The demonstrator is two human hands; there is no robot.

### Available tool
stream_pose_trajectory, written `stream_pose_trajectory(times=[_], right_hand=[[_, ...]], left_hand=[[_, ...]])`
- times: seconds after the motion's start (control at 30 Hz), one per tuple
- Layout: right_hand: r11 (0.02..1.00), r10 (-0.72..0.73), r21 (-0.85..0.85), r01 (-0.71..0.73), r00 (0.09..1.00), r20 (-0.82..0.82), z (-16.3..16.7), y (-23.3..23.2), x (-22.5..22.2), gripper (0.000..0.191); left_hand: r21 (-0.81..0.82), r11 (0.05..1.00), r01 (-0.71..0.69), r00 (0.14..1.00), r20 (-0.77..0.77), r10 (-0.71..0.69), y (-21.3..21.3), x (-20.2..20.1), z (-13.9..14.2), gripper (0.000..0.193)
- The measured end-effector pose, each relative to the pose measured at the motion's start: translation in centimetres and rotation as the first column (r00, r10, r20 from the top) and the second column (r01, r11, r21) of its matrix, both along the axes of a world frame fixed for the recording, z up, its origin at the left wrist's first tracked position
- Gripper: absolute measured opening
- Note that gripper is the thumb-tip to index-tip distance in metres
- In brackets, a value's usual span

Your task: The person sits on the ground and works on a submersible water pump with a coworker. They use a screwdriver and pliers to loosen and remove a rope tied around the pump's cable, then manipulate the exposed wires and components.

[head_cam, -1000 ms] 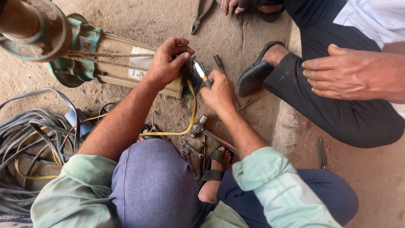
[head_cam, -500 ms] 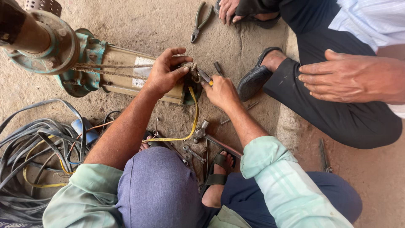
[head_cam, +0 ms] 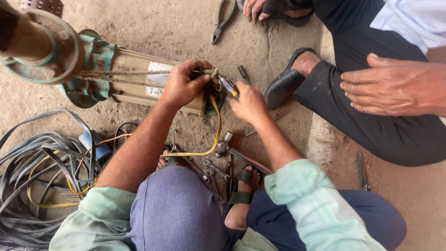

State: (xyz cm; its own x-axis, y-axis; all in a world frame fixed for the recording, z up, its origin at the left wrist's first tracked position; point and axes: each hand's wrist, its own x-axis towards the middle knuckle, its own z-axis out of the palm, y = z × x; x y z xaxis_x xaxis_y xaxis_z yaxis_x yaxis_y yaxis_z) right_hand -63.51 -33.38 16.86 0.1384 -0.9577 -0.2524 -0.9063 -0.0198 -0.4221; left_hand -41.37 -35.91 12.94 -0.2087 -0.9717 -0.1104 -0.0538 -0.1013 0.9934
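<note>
Gripping the end of the pump motor (head_cam: 139,83) that lies on the concrete floor (head_cam: 186,23), the left hand (head_cam: 183,83) is clenched around its wire stub, while just beside it the right hand (head_cam: 248,102) closes on small pliers (head_cam: 227,85) at that same end, above the yellow wire (head_cam: 211,139).

Left hand (head_cam: 185,84) clenched — right hand (head_cam: 248,103) pinching.

Teal-green flange (head_cam: 95,69) on a beige motor casing (head_cam: 134,76); yellow flat cable (head_cam: 214,135); grey cable coil (head_cam: 37,172); pale mint sleeves (head_cam: 316,204); black sandal (head_cam: 284,83); dark green-handled pliers (head_cam: 222,21)
</note>
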Motion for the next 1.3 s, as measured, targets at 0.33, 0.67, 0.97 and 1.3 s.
stream_pose_trajectory(times=[0.33,0.67,0.97,1.3], right_hand=[[0.808,-0.052,0.588,-0.019,0.993,0.104,4.9,-4.3,-0.1,0.031],[0.711,-0.622,0.703,-0.014,0.453,0.638,-0.5,2.0,2.5,0.026],[0.894,-0.135,0.446,-0.044,0.922,0.363,2.5,0.0,-0.2,0.042],[0.783,0.114,0.599,-0.166,0.986,0.124,6.2,-3.8,0.6,0.037]], left_hand=[[0.073,0.996,0.055,0.992,-0.116,-0.046,-0.3,0.0,0.2,0.011],[-0.034,0.998,0.057,0.967,-0.248,-0.063,-0.6,0.4,-1.5,0.017],[-0.029,0.999,0.034,0.968,-0.249,-0.04,-0.1,0.3,-1.2,0.016],[-0.045,0.996,0.072,0.963,-0.258,-0.081,0.0,0.8,-0.2,0.026]])
